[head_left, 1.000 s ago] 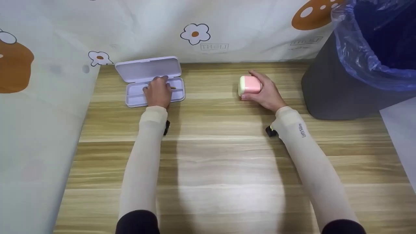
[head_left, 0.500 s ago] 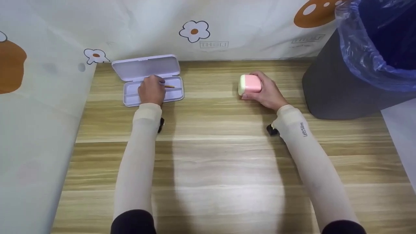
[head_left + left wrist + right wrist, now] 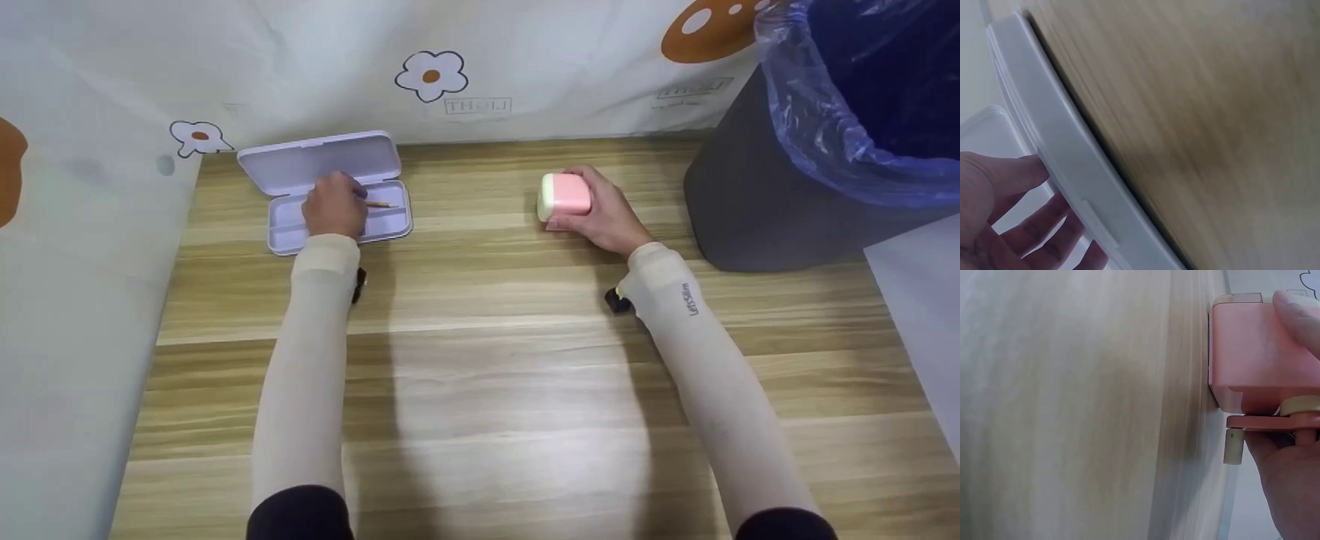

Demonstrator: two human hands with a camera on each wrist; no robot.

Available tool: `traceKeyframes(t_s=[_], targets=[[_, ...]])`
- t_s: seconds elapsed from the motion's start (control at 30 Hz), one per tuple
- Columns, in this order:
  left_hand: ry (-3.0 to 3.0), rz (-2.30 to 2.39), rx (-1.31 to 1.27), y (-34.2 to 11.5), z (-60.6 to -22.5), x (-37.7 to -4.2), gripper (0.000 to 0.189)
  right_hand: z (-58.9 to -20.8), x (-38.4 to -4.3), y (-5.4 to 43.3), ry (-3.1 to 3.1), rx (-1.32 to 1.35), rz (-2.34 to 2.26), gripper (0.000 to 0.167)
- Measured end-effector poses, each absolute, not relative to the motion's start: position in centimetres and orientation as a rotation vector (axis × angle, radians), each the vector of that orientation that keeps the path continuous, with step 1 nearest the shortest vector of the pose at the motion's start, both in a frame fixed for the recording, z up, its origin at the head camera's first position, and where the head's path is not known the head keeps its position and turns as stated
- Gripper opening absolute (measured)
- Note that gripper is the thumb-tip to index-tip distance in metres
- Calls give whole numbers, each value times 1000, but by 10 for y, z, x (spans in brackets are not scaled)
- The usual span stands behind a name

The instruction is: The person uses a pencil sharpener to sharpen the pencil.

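Note:
My left hand (image 3: 335, 205) reaches into an open lilac pencil case (image 3: 283, 238). A short pencil (image 3: 381, 204) lies in the back compartment, showing just right of the fingers. In the left wrist view the fingertips dip behind the case's front wall (image 3: 1081, 152), so whether they pinch the pencil is hidden. My right hand (image 3: 609, 217) grips a pink crank pencil sharpener (image 3: 570, 195) with a cream face. In the right wrist view the sharpener's crank arm (image 3: 1258, 422) and cream knob (image 3: 1234, 447) are seen beside the palm.
A grey bin (image 3: 750, 195) with a clear plastic liner stands at the right. A patterned white sheet (image 3: 322, 67) rises along the back and left edges of the wood-grain table (image 3: 510, 375). White paper (image 3: 915, 285) lies at the right edge.
Within the case, my left hand has shifted left, and more of the pencil now shows. My right hand keeps its grip on the sharpener. The whole head view has drifted slightly.

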State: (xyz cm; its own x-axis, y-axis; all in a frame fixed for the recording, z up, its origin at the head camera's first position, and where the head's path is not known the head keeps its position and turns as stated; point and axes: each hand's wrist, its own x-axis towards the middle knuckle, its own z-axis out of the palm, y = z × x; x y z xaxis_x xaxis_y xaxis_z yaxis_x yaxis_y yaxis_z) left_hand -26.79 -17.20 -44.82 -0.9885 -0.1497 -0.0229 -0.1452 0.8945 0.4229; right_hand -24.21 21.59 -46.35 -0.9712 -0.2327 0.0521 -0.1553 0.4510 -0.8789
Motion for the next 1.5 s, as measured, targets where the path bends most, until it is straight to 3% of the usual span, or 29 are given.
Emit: traceKeyframes(t_s=[0.73, 1.1, 1.5], targets=[[-2914, -693, -57, -174, -454, -261, 17, -461, -242, 216, 2612, -359, -1514, 73], [-2654, -1155, -515, -120, -447, -228, 13, -460, -233, 215, 2623, -397, -1482, 74], [-2624, -1555, -653, -77, -448, -187, 15, -453, -199, 224, 2619, -503, -1468, 69]])
